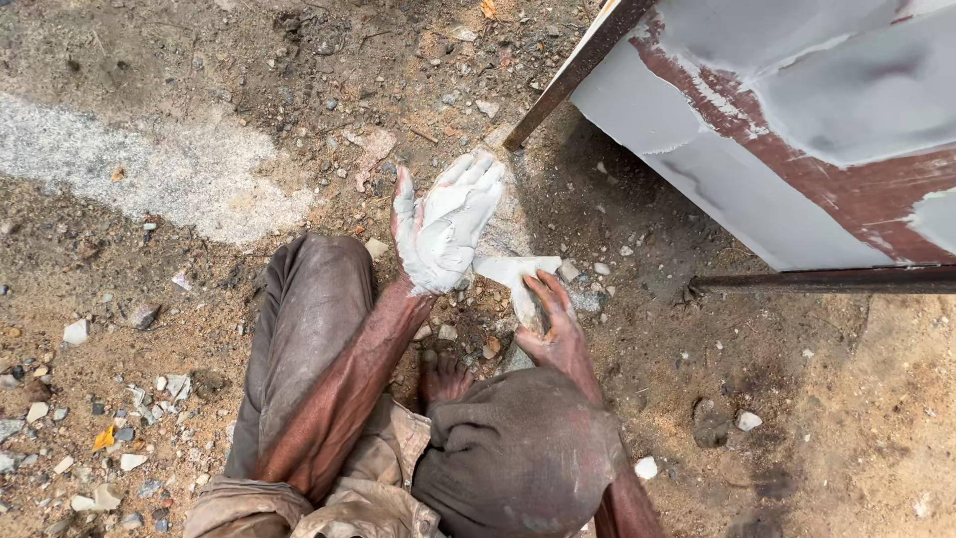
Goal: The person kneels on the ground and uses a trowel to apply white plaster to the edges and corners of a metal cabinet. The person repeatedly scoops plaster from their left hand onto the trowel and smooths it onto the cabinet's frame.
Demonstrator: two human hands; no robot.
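Note:
My left hand (445,221) is held flat, palm up, above the dirt, and its palm and fingers are coated with thick white putty. My right hand (554,322) grips a small flat scraper (510,271) whose blade is smeared white; the blade's tip touches the heel of my left palm. Both forearms reach forward over my bent knees in grey-brown trousers (309,329). My bare toes (445,380) show between the knees.
A metal panel (797,120), rusty brown with large patches of white filler, stands at the upper right on thin dark legs (827,281). The ground is sandy dirt with stones and chips; a pale grey patch (149,169) lies at the left.

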